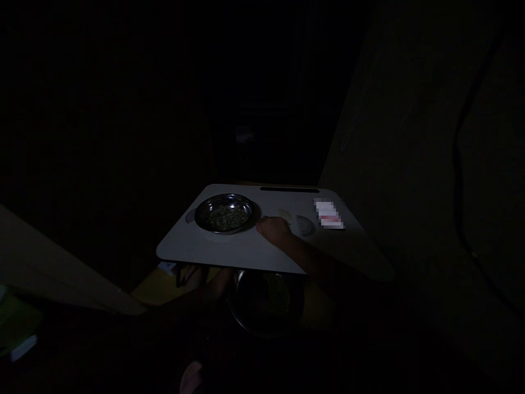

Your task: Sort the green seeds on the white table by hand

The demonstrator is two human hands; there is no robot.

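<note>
Bowl of grain sat centre frame on bench; we saw right hand curled loosely just right of its rim, holding nothing visible. Left hand below bench edge, nearer second bowl; grip untellable in dark.

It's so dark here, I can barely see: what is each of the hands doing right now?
Right hand: curled on the white tray table beside the round steel bowl of greenish grains; holding anything cannot be told.
Left hand: cannot be told, too dark.
</note>
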